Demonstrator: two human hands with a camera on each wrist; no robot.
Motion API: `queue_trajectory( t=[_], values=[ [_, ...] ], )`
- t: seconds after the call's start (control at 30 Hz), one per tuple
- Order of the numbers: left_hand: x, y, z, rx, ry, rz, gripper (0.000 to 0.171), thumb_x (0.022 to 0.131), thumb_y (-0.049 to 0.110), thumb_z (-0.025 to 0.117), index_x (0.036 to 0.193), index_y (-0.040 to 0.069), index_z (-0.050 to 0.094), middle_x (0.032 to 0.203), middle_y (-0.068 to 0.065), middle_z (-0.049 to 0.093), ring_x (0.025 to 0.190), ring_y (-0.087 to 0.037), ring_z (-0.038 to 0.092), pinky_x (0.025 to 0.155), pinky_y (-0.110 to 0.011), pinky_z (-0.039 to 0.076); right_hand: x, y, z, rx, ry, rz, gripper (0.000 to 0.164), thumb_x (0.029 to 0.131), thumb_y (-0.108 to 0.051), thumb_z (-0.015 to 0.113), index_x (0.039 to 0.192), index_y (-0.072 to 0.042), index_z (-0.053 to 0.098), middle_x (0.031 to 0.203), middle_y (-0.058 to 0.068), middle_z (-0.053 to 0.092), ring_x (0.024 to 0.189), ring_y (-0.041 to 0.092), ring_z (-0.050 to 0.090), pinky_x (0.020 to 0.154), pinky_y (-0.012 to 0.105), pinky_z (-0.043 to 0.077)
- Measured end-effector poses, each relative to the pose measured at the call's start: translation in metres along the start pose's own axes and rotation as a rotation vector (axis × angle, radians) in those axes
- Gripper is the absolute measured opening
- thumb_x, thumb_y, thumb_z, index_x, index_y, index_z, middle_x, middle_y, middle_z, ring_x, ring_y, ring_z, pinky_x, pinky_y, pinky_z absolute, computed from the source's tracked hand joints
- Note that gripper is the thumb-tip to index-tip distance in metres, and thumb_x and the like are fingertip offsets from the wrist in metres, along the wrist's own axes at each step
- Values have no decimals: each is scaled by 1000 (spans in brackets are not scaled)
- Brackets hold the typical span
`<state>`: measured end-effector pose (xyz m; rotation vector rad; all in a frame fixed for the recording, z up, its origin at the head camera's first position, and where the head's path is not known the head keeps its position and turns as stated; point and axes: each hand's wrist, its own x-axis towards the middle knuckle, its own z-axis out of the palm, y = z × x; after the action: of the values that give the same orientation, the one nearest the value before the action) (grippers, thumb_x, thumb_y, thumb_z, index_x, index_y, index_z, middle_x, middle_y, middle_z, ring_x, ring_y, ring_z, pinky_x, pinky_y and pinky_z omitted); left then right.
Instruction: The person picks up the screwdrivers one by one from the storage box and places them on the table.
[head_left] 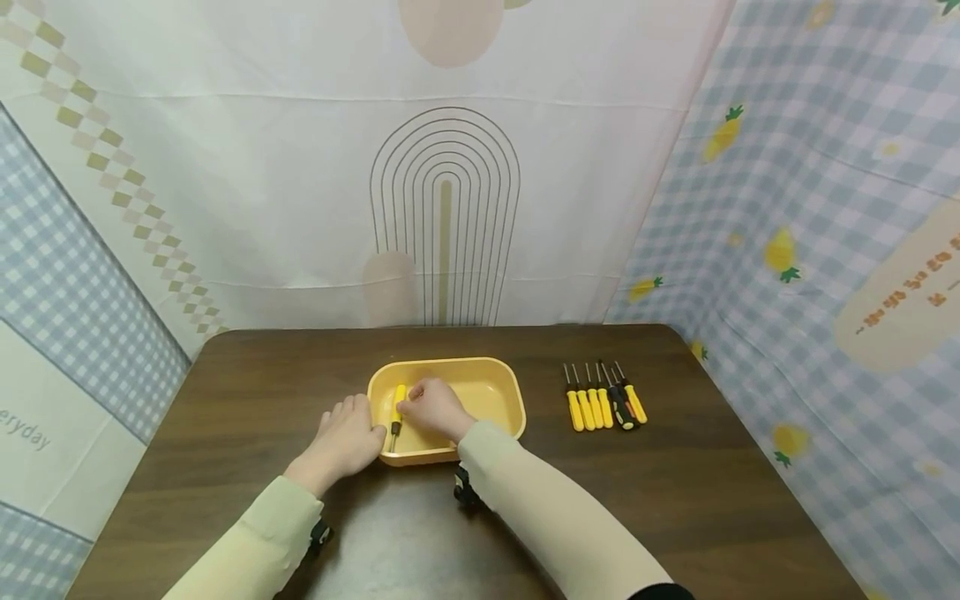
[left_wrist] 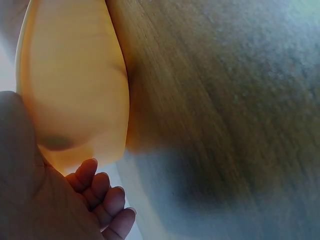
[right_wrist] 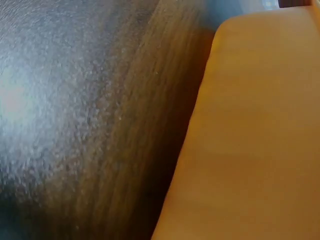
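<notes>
A shallow yellow tray (head_left: 487, 400) sits on the table, and one screwdriver (head_left: 397, 410) with a yellow and black handle lies along its left end, shaft toward me. My right hand (head_left: 433, 408) reaches into the tray, fingers curled, and its fingertips pinch the handle from the right side. At the tray's left end my left hand (head_left: 348, 437) grips the rim, thumb at the inner side. In the left wrist view, curled fingers (left_wrist: 100, 192) show against the tray's outer wall (left_wrist: 75, 90). The right wrist view shows only the tray's wall (right_wrist: 250, 130) and tabletop.
To the right of the tray, several screwdrivers (head_left: 592, 408) lie side by side in a row, mostly yellow-handled, with shafts pointing away. The dark wooden table (head_left: 720, 500) ends at a patterned cloth (head_left: 315, 208) behind it, and more cloth hangs at both sides.
</notes>
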<state>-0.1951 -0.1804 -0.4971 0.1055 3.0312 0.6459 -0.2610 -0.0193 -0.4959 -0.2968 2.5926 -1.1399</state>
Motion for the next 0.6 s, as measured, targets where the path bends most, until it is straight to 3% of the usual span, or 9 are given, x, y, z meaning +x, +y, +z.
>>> queue_trajectory(
  t=[0.17,0.4,0.6],
  values=[
    [0,2,-2,4,11,4,34,89,27,54,102,-4,48,89,-12,47,85,-30,46,73,-44,34,2,-2,5,-39,-21,14,48,83,-34,74,53,-15,42,46,-7,30,40,9,30,40,25,25],
    [0,2,-1,3,1,-2,34,90,27,53,102,-4,48,89,-12,46,85,-30,46,73,-44,33,0,-5,6,-115,-37,28,49,82,-30,74,50,-16,40,43,-8,29,39,8,29,39,24,25],
    [-1,2,-1,-5,-5,-7,33,89,27,54,103,-4,49,89,-11,46,84,-29,45,72,-44,33,2,0,4,-233,-10,-31,50,82,-18,71,47,-14,36,43,-7,24,38,8,24,38,23,20]
  ],
)
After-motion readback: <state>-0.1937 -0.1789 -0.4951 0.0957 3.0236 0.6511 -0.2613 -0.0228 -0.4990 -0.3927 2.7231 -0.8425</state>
